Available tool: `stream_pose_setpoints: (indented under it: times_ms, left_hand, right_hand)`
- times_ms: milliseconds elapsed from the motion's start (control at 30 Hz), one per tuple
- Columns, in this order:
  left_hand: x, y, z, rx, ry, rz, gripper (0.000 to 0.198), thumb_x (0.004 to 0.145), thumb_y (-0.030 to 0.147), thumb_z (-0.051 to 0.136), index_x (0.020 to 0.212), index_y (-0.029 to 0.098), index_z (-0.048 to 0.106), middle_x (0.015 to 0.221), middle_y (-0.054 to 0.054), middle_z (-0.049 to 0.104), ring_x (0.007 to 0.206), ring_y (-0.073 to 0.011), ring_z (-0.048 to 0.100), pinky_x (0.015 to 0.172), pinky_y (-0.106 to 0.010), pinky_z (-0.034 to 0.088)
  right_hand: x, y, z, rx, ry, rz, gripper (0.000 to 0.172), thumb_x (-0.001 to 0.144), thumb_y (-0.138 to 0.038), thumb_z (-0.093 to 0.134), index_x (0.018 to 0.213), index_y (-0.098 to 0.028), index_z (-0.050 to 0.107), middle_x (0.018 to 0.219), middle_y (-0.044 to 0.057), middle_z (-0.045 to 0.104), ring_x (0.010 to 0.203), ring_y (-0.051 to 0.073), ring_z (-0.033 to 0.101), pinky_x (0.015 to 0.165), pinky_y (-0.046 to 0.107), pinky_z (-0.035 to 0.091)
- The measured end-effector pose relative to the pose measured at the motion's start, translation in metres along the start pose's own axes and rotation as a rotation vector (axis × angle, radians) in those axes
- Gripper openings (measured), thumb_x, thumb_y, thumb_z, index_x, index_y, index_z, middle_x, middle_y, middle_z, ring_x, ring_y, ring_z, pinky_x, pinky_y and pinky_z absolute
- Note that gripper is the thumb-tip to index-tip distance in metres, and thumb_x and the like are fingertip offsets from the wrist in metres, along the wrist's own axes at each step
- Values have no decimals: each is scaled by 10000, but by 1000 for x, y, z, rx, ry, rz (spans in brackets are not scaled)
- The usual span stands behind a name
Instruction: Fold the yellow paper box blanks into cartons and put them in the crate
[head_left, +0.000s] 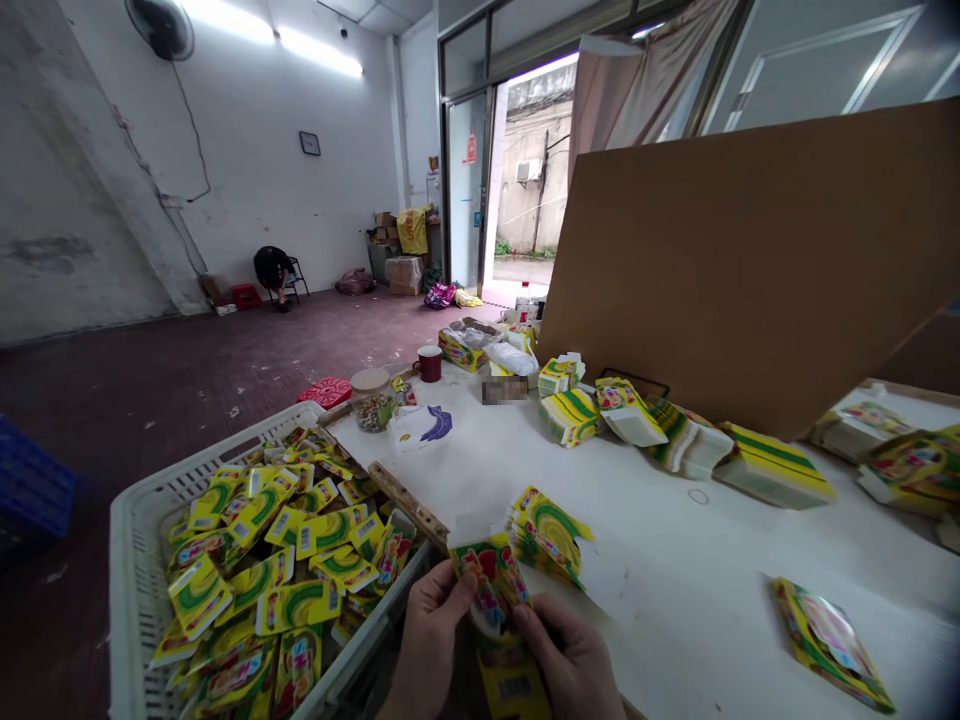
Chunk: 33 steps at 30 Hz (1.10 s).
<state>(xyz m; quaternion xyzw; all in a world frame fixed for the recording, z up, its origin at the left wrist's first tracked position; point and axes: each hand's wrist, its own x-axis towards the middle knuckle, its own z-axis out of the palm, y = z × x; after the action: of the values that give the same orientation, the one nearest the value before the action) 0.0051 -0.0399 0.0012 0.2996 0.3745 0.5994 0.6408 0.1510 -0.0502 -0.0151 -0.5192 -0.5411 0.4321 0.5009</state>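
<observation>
Between my two hands is a small printed yellow and green carton (487,590) with red and blue print. My left hand (429,640) pinches its left side, with the thumb across the front. My right hand (566,655) grips its lower right side. Below it, another yellow piece with a barcode (514,685) shows beside my right fingers; I cannot tell if it is joined to the carton. Just beyond my hands, a stack of flat cartons (547,530) lies on the white table (652,620). To the left stands a white plastic basket (135,600) full of similar cartons (259,580).
Bundles of flat cartons (772,465) line the table's back right, before a large brown board (750,270). A glass jar (373,405), a dark red mug (430,364) and an open box (465,345) stand at the far left. One carton (832,640) lies at right.
</observation>
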Motion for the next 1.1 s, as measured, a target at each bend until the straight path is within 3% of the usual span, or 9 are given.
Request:
stream_pose_setpoints:
  times_ms: [133, 233, 367, 433, 533, 633, 800, 933, 1100]
  left_hand:
    - [-3, 29, -12, 181, 127, 273, 481, 770, 423, 716, 1185, 208, 600, 1211, -106, 659, 1132, -262, 600, 942, -355, 494]
    - [-15, 64, -17, 477, 48, 432, 587, 791, 412, 685, 1310, 203, 508, 1349, -140, 556, 1259, -300, 498, 1060, -412, 393]
    - [-27, 84, -7, 1074, -184, 242, 948, 495, 391, 880, 1342, 195, 501, 1388, -155, 517, 1272, -404, 450, 1062, -466, 365]
    - [-25, 76, -2, 1235, -273, 94, 894, 458, 352, 880, 1277, 192, 558, 1257, -142, 622, 1136, -409, 558, 954, -457, 446]
    - [-18, 55, 0, 1199, -340, 11, 516, 601, 240, 751, 1101, 219, 625, 1008, -47, 715, 905, -294, 655, 775, -336, 497]
    - [-16, 35, -2, 1115, -287, 58, 474, 615, 199, 701, 1078, 219, 602, 999, -28, 700, 905, -250, 636, 773, -287, 477]
    - [-16, 4, -5, 1194, -402, 125, 665, 508, 206, 749, 1148, 191, 566, 1046, -90, 661, 926, -300, 606, 829, -349, 467]
    - [-14, -12, -7, 1146, -484, 216, 824, 559, 196, 713, 1320, 177, 397, 1169, -142, 584, 1018, -318, 587, 863, -369, 472]
    - [-15, -8, -2, 1069, -474, 310, 624, 594, 142, 631, 1185, 194, 440, 1105, -116, 572, 936, -265, 618, 783, -320, 505]
  right_hand:
    - [4, -15, -23, -373, -10, -275, 217, 857, -382, 604, 756, -234, 728, 703, 36, 645, 650, 191, 614, 590, 264, 492]
    - [6, -21, -35, -577, 41, -562, 239, 862, -262, 593, 1057, -321, 718, 800, 42, 677, 711, 204, 639, 631, 286, 516]
    - [6, -24, -31, -683, -12, -861, 433, 872, -187, 552, 1252, -390, 600, 782, 18, 673, 718, 206, 616, 718, 336, 514]
    - [4, -23, -28, -701, -17, -888, 476, 879, -169, 537, 1286, -416, 561, 832, 16, 662, 787, 211, 616, 856, 382, 484]
    - [0, -15, -28, -645, 169, -720, 547, 857, -224, 593, 1359, -409, 478, 1170, 67, 588, 1091, 288, 552, 1008, 482, 383]
    - [-5, -5, -27, -318, 292, -371, 706, 842, -373, 627, 1468, -316, 305, 1463, 103, 384, 1316, 343, 382, 1059, 528, 338]
    - [-11, 7, -7, 264, -13, 111, 539, 828, -551, 588, 1276, -250, 588, 1304, 104, 612, 1267, 318, 495, 1076, 469, 355]
    - [-5, 15, 1, 390, -161, 136, 594, 749, -561, 679, 1270, -285, 601, 1291, 95, 630, 1203, 306, 560, 1055, 450, 388]
    - [0, 11, -4, 340, -167, 155, 568, 821, -598, 571, 1267, -248, 613, 1274, 114, 642, 1238, 310, 536, 1075, 468, 376]
